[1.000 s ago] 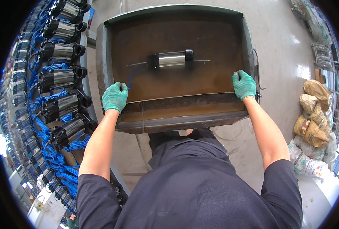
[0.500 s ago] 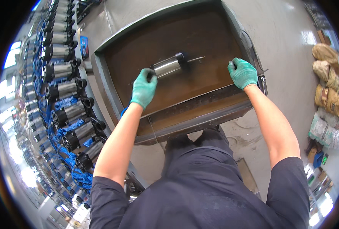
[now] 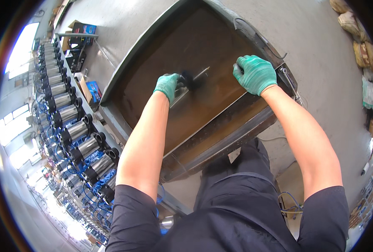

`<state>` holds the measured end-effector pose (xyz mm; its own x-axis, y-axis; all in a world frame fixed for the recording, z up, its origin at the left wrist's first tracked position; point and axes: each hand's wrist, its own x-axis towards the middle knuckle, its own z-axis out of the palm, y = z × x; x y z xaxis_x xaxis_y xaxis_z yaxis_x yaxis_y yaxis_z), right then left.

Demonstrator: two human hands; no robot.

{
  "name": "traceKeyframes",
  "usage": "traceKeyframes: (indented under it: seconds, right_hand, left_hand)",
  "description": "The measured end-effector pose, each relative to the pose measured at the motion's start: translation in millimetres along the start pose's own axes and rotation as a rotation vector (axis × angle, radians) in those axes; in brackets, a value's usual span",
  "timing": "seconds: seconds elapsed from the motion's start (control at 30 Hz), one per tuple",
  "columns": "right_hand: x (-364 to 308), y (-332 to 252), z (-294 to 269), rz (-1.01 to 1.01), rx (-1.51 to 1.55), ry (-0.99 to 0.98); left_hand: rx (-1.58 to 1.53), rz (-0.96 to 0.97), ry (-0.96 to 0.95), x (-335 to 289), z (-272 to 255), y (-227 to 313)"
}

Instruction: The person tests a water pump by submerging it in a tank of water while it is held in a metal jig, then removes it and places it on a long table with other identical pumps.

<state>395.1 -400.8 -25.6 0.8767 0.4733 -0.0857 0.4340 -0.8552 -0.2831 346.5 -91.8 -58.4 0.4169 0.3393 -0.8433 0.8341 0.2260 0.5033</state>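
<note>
Since half a second ago, our left hand has moved from the left end of the one silver cylinder toward its dark far end, and the tank sits at a steeper slant in our view. We have two hands over it, both in green gloves. Our left fingers bend against the cylinder by its dark end, but we cannot tell whether they grip it. Our right hand hangs near the tank's right end, well apart from the cylinder, its fingers curled closed in a loose fist. The cylinder lies in the wide far compartment of the two, left of centre, partly hidden by our left hand; one thin shaft sticks out from its far end. One narrow compartment runs along the near side. On the left we see one long rack of silver-and-black pumps with blue cables, too many to count surely, and beyond it two boxes with blue sides. At the far right we count at least three tan sacks.
</note>
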Motion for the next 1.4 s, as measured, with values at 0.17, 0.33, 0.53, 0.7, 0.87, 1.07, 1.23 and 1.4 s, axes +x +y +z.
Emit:
traceKeyframes:
  seconds: [0.17, 0.33, 0.53, 0.7, 0.87, 1.07, 1.23, 1.4]
  right_hand:
    - [-2, -2, -3, -0.004, 0.039, 0.0]
    - [0, 0, -3, 0.006, 0.046, -0.02]
    - [0, 1, -3, -0.003, 0.044, -0.025]
    - [0, 2, -3, -0.005, 0.048, -0.024]
    - [-2, 4, 5, -0.032, 0.061, 0.059]
    - [-1, 2, 1, -0.021, 0.062, 0.019]
    - [-2, 1, -2, -0.014, 0.059, -0.011]
    - [-2, 6, 7, -0.045, 0.066, 0.095]
  left_hand:
    - [-0.188, -0.051, -0.071, 17, -5, -24]
    - [-0.09, 0.043, 0.0, -6, 2, -44]
    - [-0.109, 0.1, 0.039, -21, -16, -63]
    - [-0.078, 0.122, 0.036, -40, -19, -74]
    - [-0.03, 0.151, 0.082, -48, -24, -89]
    - [-0.044, 0.161, 0.107, -59, -27, -108]
    - [-0.051, 0.201, 0.137, -65, -29, -121]
    - [-0.026, 0.195, 0.181, -67, -31, -134]
